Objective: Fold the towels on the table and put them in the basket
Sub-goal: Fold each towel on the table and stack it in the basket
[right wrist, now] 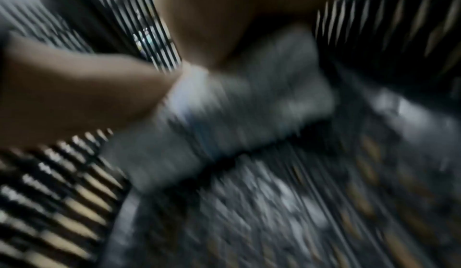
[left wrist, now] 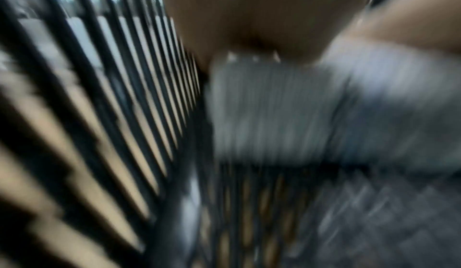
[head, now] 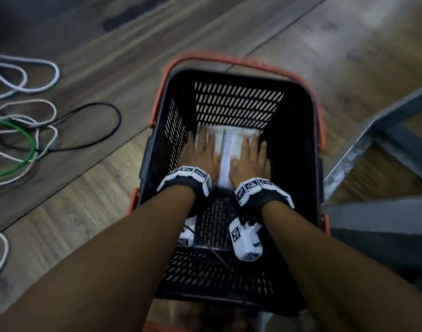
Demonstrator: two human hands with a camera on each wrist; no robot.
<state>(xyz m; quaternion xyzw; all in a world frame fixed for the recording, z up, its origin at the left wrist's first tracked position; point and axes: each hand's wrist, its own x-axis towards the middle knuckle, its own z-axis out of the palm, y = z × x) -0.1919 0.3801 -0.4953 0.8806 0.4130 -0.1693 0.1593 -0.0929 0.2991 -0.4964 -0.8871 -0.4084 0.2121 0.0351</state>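
Note:
A folded white towel (head: 229, 144) with a pale stripe lies on the bottom of the black slotted basket (head: 238, 104), toward its far wall. My left hand (head: 202, 149) lies flat on the towel's left half and my right hand (head: 250, 154) flat on its right half, fingers straight. Both wrist views are blurred. In the left wrist view the left hand (left wrist: 249, 16) rests on the towel (left wrist: 269, 110) beside the basket wall (left wrist: 99, 94). The right wrist view has the right hand (right wrist: 237, 16) on the towel (right wrist: 237, 104), with the left hand (right wrist: 75, 94) alongside.
The basket stands on a wooden floor (head: 348, 56), with orange handles (head: 229, 59) folded down round its rim. Loose white, black and green cables (head: 25, 130) lie on the floor to the left. A grey metal frame (head: 372, 152) stands close to the right.

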